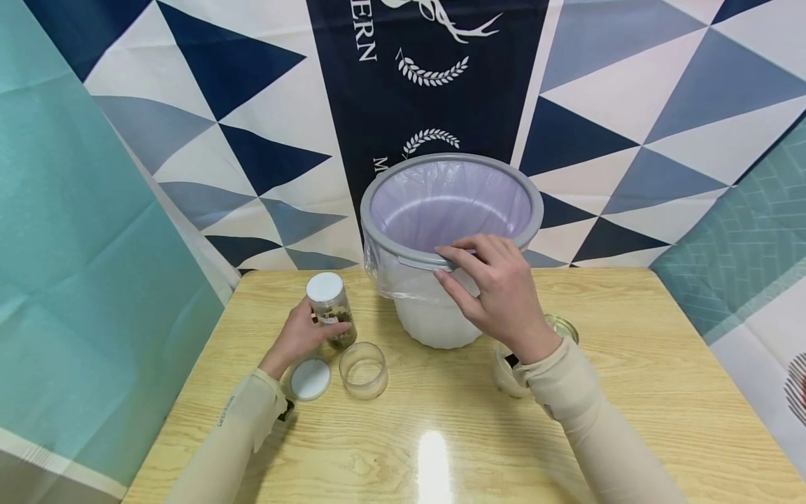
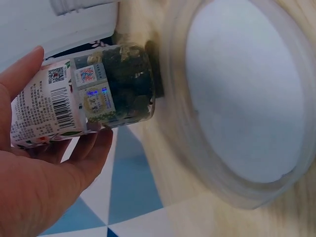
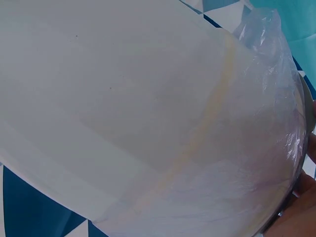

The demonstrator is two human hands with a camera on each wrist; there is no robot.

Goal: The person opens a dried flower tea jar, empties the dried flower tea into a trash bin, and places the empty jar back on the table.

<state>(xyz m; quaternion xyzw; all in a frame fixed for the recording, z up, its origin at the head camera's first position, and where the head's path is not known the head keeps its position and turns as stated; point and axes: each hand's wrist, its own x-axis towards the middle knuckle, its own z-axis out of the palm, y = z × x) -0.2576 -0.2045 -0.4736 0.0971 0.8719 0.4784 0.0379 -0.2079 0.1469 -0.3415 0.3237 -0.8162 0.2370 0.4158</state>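
Observation:
My left hand [image 1: 301,334] grips a clear jar [image 1: 342,313] with a white lid, near the left of the table. A printed label with a barcode [image 2: 62,107] and dark dried contents show in the left wrist view. Whether the jar's base touches the table, I cannot tell. My right hand [image 1: 497,290] pinches the grey rim [image 1: 403,253] of a white trash bin [image 1: 434,325], fingers over the top and thumb below on the outside. A thin clear bag [image 3: 266,74] lines the bin and hangs over its outer wall.
In front of the left hand's jar stand a clear round container [image 1: 363,371] and a white disc-like lid [image 1: 310,379]. Another clear container [image 1: 508,381] and a gold-rimmed round lid [image 1: 562,326] are partly hidden by the right forearm. Patterned cloth [image 1: 252,126] hangs behind the table.

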